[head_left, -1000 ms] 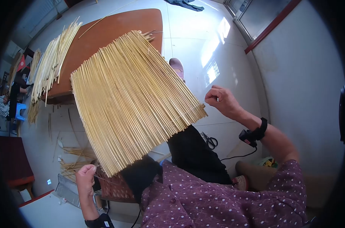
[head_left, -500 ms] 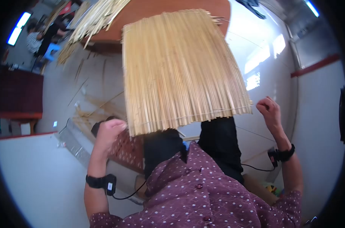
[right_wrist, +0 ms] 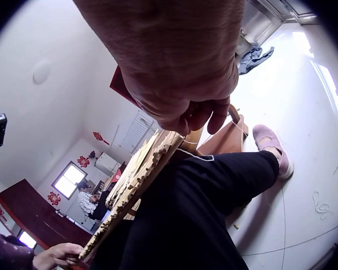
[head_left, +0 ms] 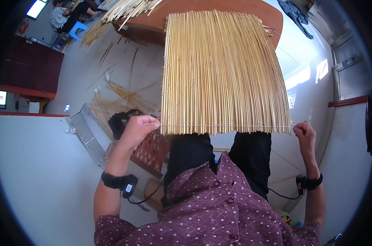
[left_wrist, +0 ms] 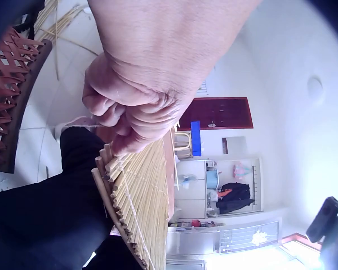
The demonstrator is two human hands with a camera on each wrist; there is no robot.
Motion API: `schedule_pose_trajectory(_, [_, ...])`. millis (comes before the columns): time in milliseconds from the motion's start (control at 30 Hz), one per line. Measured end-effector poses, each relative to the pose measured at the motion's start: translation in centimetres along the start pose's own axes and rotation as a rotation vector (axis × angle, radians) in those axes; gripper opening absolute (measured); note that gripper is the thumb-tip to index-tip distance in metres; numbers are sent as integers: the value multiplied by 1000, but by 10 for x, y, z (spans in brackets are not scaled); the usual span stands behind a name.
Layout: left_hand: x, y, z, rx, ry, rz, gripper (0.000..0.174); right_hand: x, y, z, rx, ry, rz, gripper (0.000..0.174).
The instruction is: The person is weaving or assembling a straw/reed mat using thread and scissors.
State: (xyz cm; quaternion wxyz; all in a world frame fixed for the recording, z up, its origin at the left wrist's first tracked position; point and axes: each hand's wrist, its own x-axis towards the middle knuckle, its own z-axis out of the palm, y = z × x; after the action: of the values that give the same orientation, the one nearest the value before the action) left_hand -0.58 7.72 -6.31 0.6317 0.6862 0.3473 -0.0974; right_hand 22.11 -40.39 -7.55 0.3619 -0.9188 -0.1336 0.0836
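Note:
A mat of yellow reed stalks [head_left: 222, 69] lies from my lap onto a brown table [head_left: 272, 12]. A thin thread [head_left: 218, 125] crosses the mat close to its near edge. My left hand [head_left: 141, 125] pinches the thread at the mat's near left corner; in the left wrist view the left hand's fingers [left_wrist: 129, 112] curl over the thread right above the stalk ends [left_wrist: 138, 197]. My right hand [head_left: 304, 132] is curled in a fist at the near right corner and holds the thread's other end. In the right wrist view its fingers [right_wrist: 191, 115] are folded just above the mat's edge [right_wrist: 135, 174].
A red woven basket [head_left: 151, 149] stands by my left knee, with a metal tray [head_left: 85, 131] beside it. Loose stalks [head_left: 120, 96] litter the floor, and a bundle [head_left: 124, 8] lies on the table. A person sits on a blue stool [head_left: 77, 28] far left.
The head view has swung, so the mat now lies square in front. My left hand has risen to the mat's near left corner. My right hand has moved out to the right corner.

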Motion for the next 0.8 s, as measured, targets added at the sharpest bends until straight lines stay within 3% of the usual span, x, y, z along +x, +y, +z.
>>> schedule_pose_trajectory(133, [-2, 0, -1, 39, -3, -49, 12, 0, 3, 1, -4, 3, -25, 4])
schedule_pose_trajectory(200, [7, -21, -8, 81, 17, 51, 12, 1, -2, 6, 14, -2, -36, 4])
schedule_pose_trajectory(300, [5, -20, -9, 198, 66, 42, 13, 1, -4, 4, 48, -4, -23, 3])
schedule_pose_trajectory(333, [1, -10, -10, 135, 35, -81, 17, 1, -15, 1, -9, -17, 2, 4])
schedule_pose_trajectory(367, [4, -14, -11, 120, 17, -25, 17, 1, -7, 1, 31, -22, -5, 5])
schedule_pose_trajectory(467, [1, -8, -6, 54, 66, -92, 12, -1, 3, 0, 71, -7, -34, 6])
schedule_pose_trajectory(567, [1, -5, -5, 59, 66, -89, 9, -3, 0, -1, 186, -41, 41, 6])
schedule_pose_trajectory(800, [-3, -1, -3, 54, 53, -90, 9, -3, 3, 1, 184, -48, 24, 5])
